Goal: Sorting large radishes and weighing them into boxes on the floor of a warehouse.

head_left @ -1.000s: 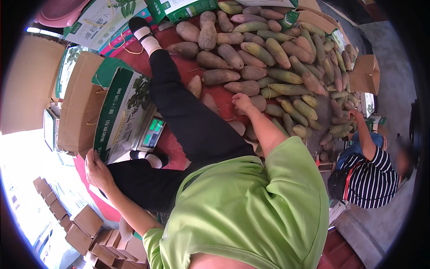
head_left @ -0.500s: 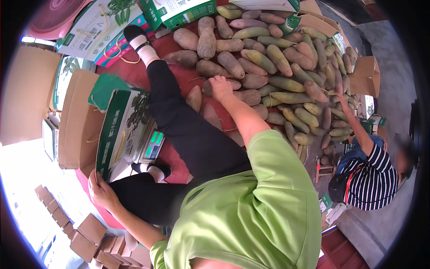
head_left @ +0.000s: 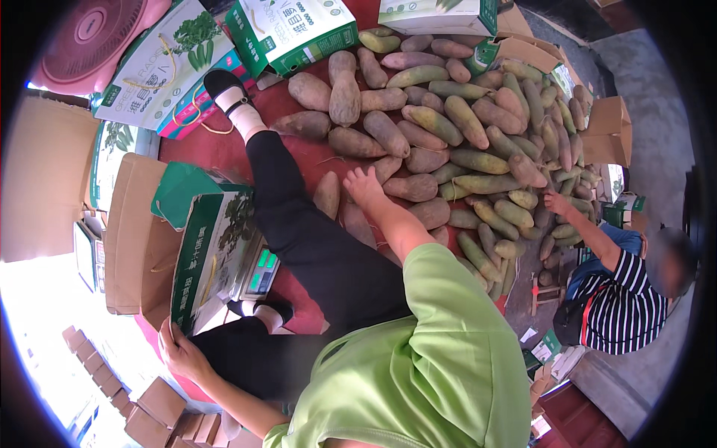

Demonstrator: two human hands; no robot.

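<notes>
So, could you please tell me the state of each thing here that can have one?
Right hand: open, resting on the pile of long tubers.
Left hand: gripping the lower edge of the green-and-white carton.
Green-and-white carton: open, flaps up, on the scale.
Scale: switched on, display lit.
Pile of tubers: loose on the red mat.
Pink fan: lying flat.
Co-worker's hand: reaching into the pile.

My right hand (head_left: 364, 184) reaches forward, arm extended, fingers spread and palm down against the tuber pile (head_left: 463, 127). My left hand (head_left: 179, 351) hangs back, well apart from that pile, fingers curled, arm bent.
</notes>
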